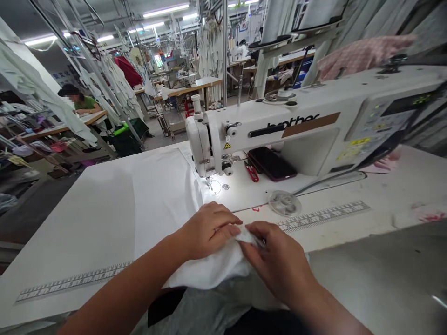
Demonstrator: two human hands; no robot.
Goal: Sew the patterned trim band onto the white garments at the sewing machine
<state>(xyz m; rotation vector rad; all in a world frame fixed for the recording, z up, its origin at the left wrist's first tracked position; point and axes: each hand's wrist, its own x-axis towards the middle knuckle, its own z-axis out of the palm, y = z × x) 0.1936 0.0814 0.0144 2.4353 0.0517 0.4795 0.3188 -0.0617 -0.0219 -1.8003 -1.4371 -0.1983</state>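
White fabric [213, 270] hangs over the table's front edge, bunched between my hands. My left hand [213, 230] is closed on its edge, thumb and fingers pinching the cloth. Close by on the right, my right hand [275, 256] grips the same edge between thumb and curled fingers. Another stretch of white cloth [160, 200] lies flat on the table to the left of the needle. Behind my hands stands a white sewing machine [237, 123]; its lit presser foot [210, 184] is just beyond my left hand, apart from it.
On the machine bed are red thread snips [251, 172] and a dark phone [274, 164]. A clear round dish [284, 203] sits by a printed ruler strip [324, 216]. Thread cones [317, 14] stand above the machine. A person [82, 100] sits at a far table on the left.
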